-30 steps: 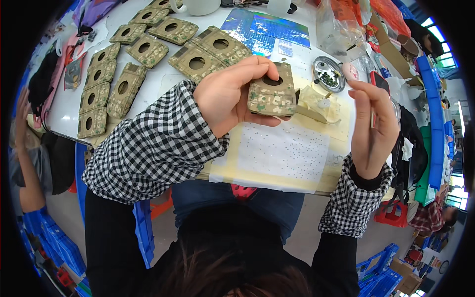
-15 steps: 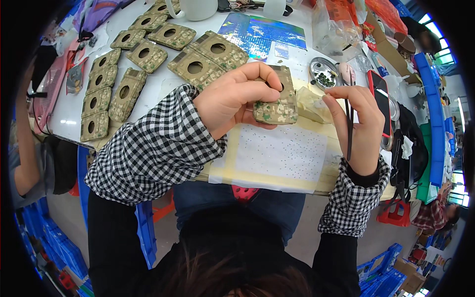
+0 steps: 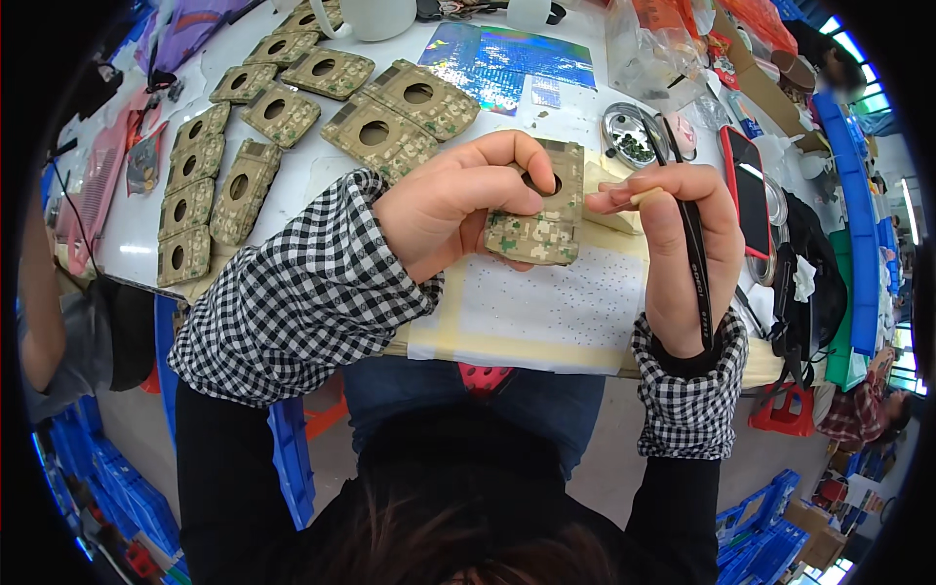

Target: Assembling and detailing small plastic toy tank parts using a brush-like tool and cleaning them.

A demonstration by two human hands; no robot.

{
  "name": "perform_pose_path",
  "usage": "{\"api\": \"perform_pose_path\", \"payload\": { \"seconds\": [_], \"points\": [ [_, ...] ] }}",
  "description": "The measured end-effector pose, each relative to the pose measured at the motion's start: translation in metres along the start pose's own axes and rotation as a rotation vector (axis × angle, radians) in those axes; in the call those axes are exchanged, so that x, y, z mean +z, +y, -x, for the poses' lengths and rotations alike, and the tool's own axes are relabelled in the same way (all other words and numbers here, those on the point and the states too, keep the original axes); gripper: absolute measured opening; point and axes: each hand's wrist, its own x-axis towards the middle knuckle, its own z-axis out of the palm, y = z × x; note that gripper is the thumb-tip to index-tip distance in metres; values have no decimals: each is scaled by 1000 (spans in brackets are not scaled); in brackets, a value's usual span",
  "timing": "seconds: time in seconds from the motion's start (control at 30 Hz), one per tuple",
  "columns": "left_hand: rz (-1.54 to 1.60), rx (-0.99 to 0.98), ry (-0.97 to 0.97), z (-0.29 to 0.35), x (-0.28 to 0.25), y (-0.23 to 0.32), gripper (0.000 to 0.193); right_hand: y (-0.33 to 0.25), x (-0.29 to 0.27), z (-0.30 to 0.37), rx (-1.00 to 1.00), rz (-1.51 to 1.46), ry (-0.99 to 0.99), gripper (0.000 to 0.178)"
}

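My left hand point(image 3: 444, 200) is closed on a camouflage piece with a round hole point(image 3: 546, 229), which looks like a model tank hull. Its thumb and bent forefinger meet at the hole's edge. To the right, my right hand point(image 3: 697, 229) pinches a small pale thing point(image 3: 645, 196), too small to make out, between thumb and forefinger. Black tweezers point(image 3: 696, 263) lie slanting across that hand, tips pointing away from me. Below the piece lies a white sheet with many tiny specks point(image 3: 556, 317). A pale yellow block point(image 3: 616, 216) sits between the hands, partly hidden.
Several more camouflage pieces point(image 3: 244, 185) stand at the left and back. A round metal dish point(image 3: 616, 115) holds dark green bits. Shiny blue sheets point(image 3: 541, 58) lie behind, a white mug point(image 3: 385, 18) at the back, a red-edged phone point(image 3: 746, 190) at the right. Another person's arm point(image 3: 44, 312) shows far left.
The camouflage piece has shifted slightly left and toward me. My right hand has turned, with its fingers stretched toward the piece, and the tweezers now slant across the palm.
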Motion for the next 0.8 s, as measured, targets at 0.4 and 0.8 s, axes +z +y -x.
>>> {"api": "perform_pose_path", "payload": {
  "seconds": [0.4, 0.8],
  "points": [
    [-15, -2, -6, 0, 0, 0, 15, 2, 1, 0, -4, 30, -30, 9],
    [-34, 10, -11, 0, -1, 1, 15, 2, 1, -1, -4, 7, -8, 9]
  ]
}}
